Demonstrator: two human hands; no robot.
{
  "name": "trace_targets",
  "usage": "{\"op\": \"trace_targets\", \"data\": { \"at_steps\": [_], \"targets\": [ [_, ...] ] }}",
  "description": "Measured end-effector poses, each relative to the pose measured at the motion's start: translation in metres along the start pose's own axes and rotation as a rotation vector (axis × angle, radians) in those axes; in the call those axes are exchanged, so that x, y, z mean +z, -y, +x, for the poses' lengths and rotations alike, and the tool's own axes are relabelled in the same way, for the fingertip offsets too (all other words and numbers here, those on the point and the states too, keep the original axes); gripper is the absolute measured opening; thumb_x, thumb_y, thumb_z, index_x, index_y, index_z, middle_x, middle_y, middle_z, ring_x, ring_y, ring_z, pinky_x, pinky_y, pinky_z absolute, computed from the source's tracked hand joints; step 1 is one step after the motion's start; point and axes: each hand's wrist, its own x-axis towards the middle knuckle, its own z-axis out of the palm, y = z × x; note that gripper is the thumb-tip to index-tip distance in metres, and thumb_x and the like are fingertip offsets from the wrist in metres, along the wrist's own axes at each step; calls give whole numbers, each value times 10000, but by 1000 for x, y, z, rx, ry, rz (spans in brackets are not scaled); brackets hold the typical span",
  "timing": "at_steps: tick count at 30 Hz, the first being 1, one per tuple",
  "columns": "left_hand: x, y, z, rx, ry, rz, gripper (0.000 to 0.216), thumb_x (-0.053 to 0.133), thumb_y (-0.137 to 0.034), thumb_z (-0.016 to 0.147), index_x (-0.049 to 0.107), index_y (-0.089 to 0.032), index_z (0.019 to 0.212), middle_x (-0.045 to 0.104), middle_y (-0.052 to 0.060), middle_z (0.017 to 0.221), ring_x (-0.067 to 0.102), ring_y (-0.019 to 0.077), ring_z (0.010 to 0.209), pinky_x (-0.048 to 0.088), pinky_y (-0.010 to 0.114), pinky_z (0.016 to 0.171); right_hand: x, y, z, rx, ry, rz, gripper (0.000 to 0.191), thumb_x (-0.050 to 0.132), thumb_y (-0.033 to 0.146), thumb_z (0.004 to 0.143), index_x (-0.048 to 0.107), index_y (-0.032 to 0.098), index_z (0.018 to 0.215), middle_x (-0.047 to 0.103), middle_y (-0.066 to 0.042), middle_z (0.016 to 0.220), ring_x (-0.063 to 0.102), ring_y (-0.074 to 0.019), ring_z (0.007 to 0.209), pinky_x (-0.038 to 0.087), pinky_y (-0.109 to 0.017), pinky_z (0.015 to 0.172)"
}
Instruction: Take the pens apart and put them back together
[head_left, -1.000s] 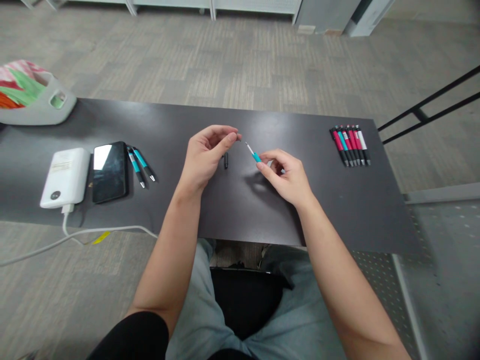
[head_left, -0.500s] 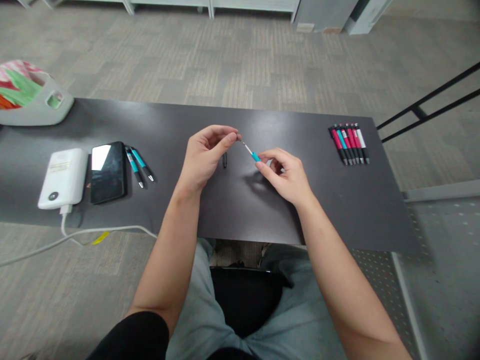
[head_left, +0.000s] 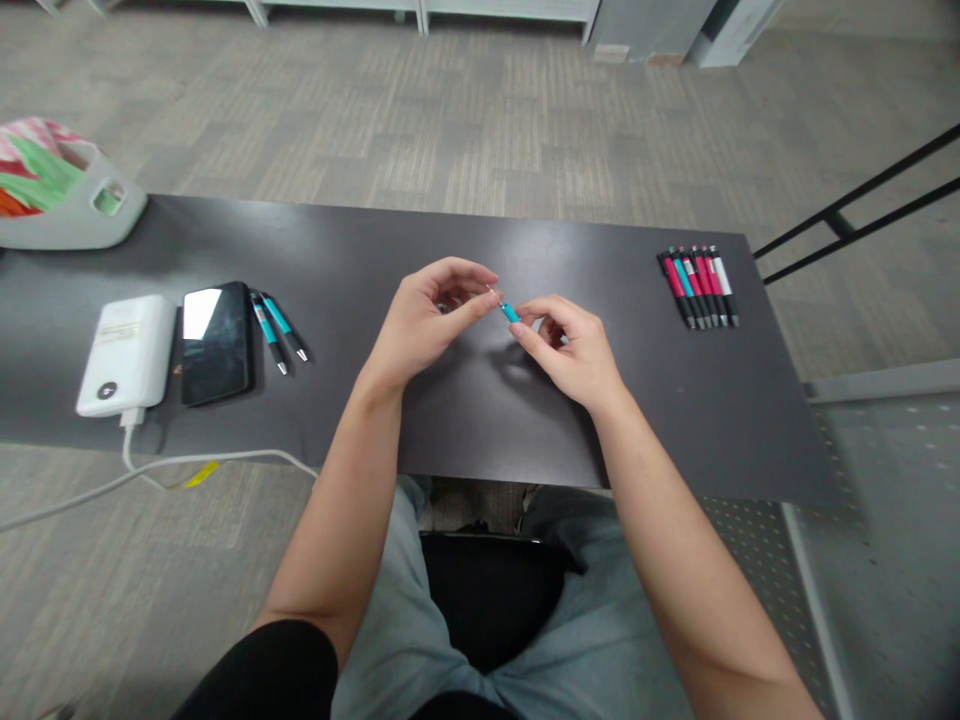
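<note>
Head: teal barrel (head_left: 510, 312) between fingertips (head_left: 519, 329)

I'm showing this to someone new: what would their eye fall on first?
Probably the turquoise pen piece above the middle of the dark table, held by the right hand, with the left hand at its tip. Next, perhaps, the row of pens near the table's right end and the pale basket at far left.

Pen (head_left: 511, 313) in right fingers (head_left: 534, 346): turquoise. Right of them, pens (head_left: 703, 280) in pink, turquoise and white, grips (head_left: 730, 309) black. Left of them, phone (head_left: 216, 352) black, power bank (head_left: 129, 352) white; beyond them, carpet (head_left: 480, 140) streaked grey.
</note>
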Motion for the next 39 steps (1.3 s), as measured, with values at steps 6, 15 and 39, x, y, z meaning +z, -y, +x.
{"op": "trace_targets", "data": {
  "at_steps": [6,15,39],
  "targets": [
    [-23,5,4,106,-10,231,346,1081,-492,923,913,-312,1166,897,73,1148,788,271,1003,636,405,978,-1,1,1,31,-16,25,390,897,770,1051,867,383,1084,875,-52,1036,582,-241,676,588,-481,697],
    [-55,48,3,62,-56,748,382,1091,-388,759,937,-320,1102,778,132,1286,640,465,1307,499,636,1244,0,0,0,26,-22,57,430,956,794,1006,862,377,1058,856,-47,1024,575,-229,663,557,-470,686],
    [-14,3,11,61,-344,-15,506,1139,-634,916,762,-297,934,885,22,988,859,207,946,735,359,885,1,4,0,-16,80,-17,234,861,609,1097,860,375,1089,845,-39,1000,570,-225,650,523,-447,652]
  ]
}}
